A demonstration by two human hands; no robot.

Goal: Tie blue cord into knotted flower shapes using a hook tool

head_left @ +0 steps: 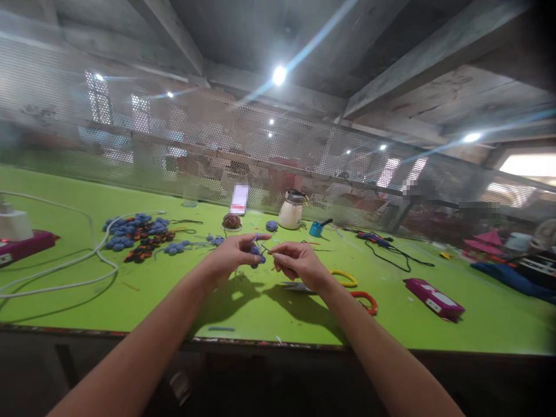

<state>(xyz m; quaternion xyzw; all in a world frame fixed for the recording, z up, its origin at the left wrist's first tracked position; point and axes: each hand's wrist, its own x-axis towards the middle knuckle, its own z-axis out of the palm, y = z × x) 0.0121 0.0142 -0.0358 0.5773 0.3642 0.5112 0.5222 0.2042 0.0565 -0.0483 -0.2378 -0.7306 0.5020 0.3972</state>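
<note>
My left hand [230, 258] is closed on a small piece of blue-purple crochet [258, 262], with a strand of yarn raised over the index finger. Close to its right, my right hand [299, 262] pinches what looks like a thin crochet hook pointing at the crochet piece; much of the hook is hidden by the fingers. Below and behind the right hand lie scissors [366, 301] with one orange and one yellow handle loop, their blades partly covered by the wrist. Both hands are held above the green table [260, 318].
Blue and dark-orange crochet flowers [141, 231] are heaped at left, beside a white cable [110, 263]. Farther back stand a multicoloured yarn ball [231, 221], a phone [239, 199], a cream jug [291, 211] and a blue pot [316, 229]. A purple box [434, 299] lies at right.
</note>
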